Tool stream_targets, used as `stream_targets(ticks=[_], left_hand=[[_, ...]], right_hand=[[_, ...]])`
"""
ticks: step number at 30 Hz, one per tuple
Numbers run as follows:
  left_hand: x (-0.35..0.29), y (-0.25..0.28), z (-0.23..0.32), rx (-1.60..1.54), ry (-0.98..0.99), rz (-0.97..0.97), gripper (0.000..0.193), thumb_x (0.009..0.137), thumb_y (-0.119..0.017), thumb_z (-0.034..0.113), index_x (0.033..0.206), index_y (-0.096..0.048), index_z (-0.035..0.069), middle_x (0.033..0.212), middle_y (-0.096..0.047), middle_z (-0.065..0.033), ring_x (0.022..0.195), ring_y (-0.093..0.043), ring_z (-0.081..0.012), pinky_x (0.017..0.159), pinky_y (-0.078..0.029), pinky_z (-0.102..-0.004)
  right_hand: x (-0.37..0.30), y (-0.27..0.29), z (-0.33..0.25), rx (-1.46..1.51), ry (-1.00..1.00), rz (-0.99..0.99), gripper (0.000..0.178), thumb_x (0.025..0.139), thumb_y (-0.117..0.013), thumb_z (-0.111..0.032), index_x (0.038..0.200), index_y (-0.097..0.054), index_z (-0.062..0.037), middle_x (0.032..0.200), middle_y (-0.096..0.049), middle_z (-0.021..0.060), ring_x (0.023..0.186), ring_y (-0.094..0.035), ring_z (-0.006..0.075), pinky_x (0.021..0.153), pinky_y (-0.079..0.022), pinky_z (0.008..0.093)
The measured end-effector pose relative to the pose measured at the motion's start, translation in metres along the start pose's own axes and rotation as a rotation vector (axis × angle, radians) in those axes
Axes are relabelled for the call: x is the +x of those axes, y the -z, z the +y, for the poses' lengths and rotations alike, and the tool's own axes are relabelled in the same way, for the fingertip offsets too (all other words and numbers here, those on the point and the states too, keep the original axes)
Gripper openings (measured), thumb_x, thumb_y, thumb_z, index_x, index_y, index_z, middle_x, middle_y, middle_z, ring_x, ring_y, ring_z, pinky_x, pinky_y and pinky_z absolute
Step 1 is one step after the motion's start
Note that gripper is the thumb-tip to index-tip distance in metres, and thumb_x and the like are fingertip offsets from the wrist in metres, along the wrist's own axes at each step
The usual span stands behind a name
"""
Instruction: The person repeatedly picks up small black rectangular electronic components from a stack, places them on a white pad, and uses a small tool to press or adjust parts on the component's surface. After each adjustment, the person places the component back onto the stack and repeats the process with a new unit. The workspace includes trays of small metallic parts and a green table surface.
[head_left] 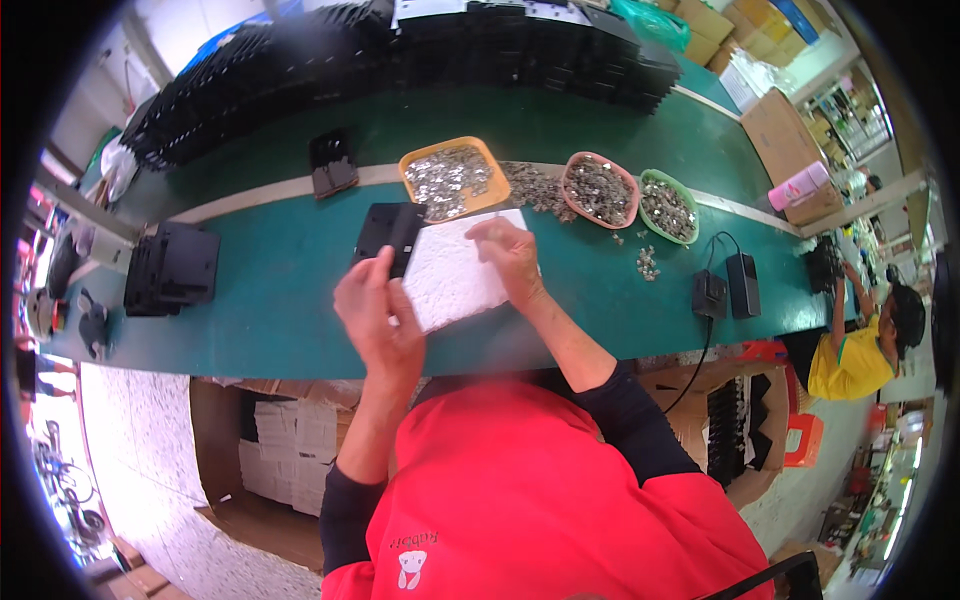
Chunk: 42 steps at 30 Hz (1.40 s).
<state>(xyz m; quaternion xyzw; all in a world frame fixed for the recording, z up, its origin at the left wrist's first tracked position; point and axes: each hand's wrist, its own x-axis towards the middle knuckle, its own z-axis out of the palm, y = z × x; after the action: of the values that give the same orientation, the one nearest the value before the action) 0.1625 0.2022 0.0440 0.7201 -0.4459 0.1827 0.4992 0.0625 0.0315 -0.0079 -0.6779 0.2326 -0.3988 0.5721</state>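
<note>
A flat black plastic part (386, 228) lies by the left edge of a white foam board (455, 275). My left hand (378, 310) is at the part's near edge, its fingers curled and overlapping the part in view; anything between them is too small to make out. Over the board's far right area, my right hand (508, 258) has its fingertips pinched together, and what they hold, if anything, is hidden. Just beyond the board, a yellow tray (407, 165) holds many small shiny metal pieces.
Loose metal pieces (540, 188) lie between the yellow tray, a pink bowl (633, 205) and a green bowl (692, 232). Stacked black parts (175, 268) stand left. Two black adapters (742, 285) with a cable are right. Cardboard boxes (215, 440) sit below; a co-worker in yellow (850, 365) is far right.
</note>
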Motion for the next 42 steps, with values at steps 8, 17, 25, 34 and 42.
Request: stream_targets(ticks=[8,17,25,34,42], left_hand=[[0.045,0.014,0.034,-0.91,0.519,0.073,0.037,0.105,-0.04,0.022,0.123,-0.055,-0.006,0.113,-0.062,-0.011,0.102,-0.06,-0.0147,0.094,-0.048,-0.0283],[0.049,-0.032,0.028,-1.244,0.77,-0.104,0.037,0.104,-0.043,0.022,0.125,-0.052,-0.007,0.116,-0.061,-0.0124,0.106,-0.06,-0.0183,0.097,-0.048,-0.0328],[0.035,-0.088,0.032,-0.481,0.523,-0.402,0.037,0.098,-0.052,0.02,0.129,-0.055,0.001,0.114,-0.063,-0.0109,0.095,-0.059,-0.0163,0.082,-0.048,-0.0311],[-0.025,-0.086,0.013,0.168,-0.297,-0.65,0.042,0.078,-0.067,0.011,0.119,-0.059,0.004,0.115,-0.056,-0.0128,0.101,-0.056,-0.0305,0.086,-0.043,-0.0433],[-0.028,-0.087,0.006,0.116,-0.221,-0.706,0.046,0.077,-0.07,0.013,0.121,-0.059,0.005,0.116,-0.058,-0.0132,0.1,-0.056,-0.0316,0.087,-0.042,-0.0429]], right_hand=[[-0.006,0.001,-0.049,0.277,-0.229,0.013,0.016,0.091,-0.067,-0.016,0.095,-0.066,-0.0005,0.062,-0.053,-0.0045,0.045,-0.043,0.0014,0.039,-0.03,0.019],[-0.02,0.051,-0.058,0.453,-0.353,0.056,0.018,0.089,-0.067,-0.015,0.097,-0.062,0.0005,0.062,-0.052,-0.0031,0.046,-0.045,0.0049,0.042,-0.034,0.0216],[0.022,0.146,-0.077,0.25,-0.26,0.259,0.023,0.085,-0.071,-0.014,0.097,-0.063,0.0029,0.065,-0.056,-0.0003,0.047,-0.051,0.0084,0.043,-0.039,0.0236],[0.259,0.312,-0.119,-1.367,0.68,0.424,0.028,0.089,-0.065,-0.032,0.1,-0.071,-0.0074,0.08,-0.066,0.0065,0.067,-0.066,0.0241,0.063,-0.052,0.0369],[0.381,0.297,-0.103,-1.483,0.47,0.457,0.019,0.086,-0.057,-0.015,0.076,-0.066,-0.0021,0.089,-0.064,0.0217,0.08,-0.065,0.0402,0.071,-0.052,0.0485]])
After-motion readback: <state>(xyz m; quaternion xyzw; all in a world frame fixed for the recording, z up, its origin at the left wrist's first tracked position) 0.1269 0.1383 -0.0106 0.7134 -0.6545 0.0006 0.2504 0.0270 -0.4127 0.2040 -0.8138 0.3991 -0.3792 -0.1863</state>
